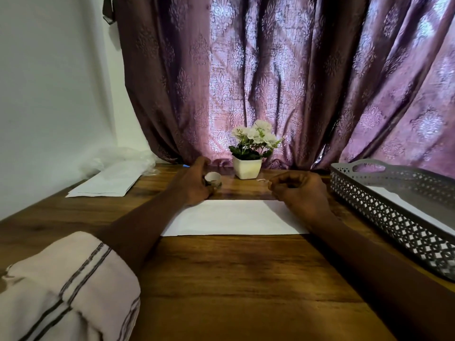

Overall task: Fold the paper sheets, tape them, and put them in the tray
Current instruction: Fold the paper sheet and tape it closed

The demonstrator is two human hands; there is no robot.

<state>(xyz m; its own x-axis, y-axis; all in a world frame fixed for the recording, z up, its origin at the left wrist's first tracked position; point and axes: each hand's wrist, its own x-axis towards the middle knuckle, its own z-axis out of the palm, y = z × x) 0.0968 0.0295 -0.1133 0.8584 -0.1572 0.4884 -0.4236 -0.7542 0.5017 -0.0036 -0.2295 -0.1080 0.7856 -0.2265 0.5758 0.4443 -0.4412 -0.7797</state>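
A folded white paper sheet (234, 217) lies flat on the wooden table (221, 279) in front of me. Just beyond its far left corner my left hand (194, 183) grips a small roll of clear tape (213, 179). A strip of clear tape (243, 187) stretches from the roll to my right hand (301, 193), whose fingers pinch its end above the sheet's far right edge. A grey perforated tray (384, 212) stands at the right with a white sheet (403, 205) inside. A stack of unfolded white sheets (105, 183) lies at the far left.
A white pot of white flowers (248, 166) stands behind the tape, against a purple curtain (295, 82). Crumpled clear plastic (115, 156) lies behind the sheet stack by the white wall. A small blue object (186, 165) rests at the table's far edge.
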